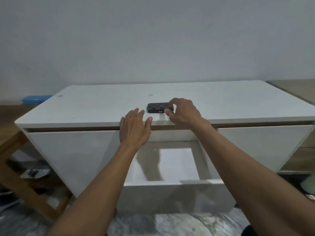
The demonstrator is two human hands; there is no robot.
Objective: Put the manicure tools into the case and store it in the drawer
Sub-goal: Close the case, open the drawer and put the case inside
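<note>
The right hand [183,111] has its grip closing around the right end of the shut case [160,108], near the surface [95,106] front edge. The left hand [134,128] hovers spread, its grip apart, just left. Below both, the drawer [170,188] stands open.

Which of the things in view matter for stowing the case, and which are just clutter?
For the job: closed checkered brown case on the white tabletop; open white middle drawer; right hand at the case.
Lying about: flat blue box; wooden rack.

No readable text, label, brand, number or sign anywhere. Only a brown-and-black checked pattern on the small closed rectangular case [160,108] on the white tabletop [95,106], with no lettering legible.
</note>
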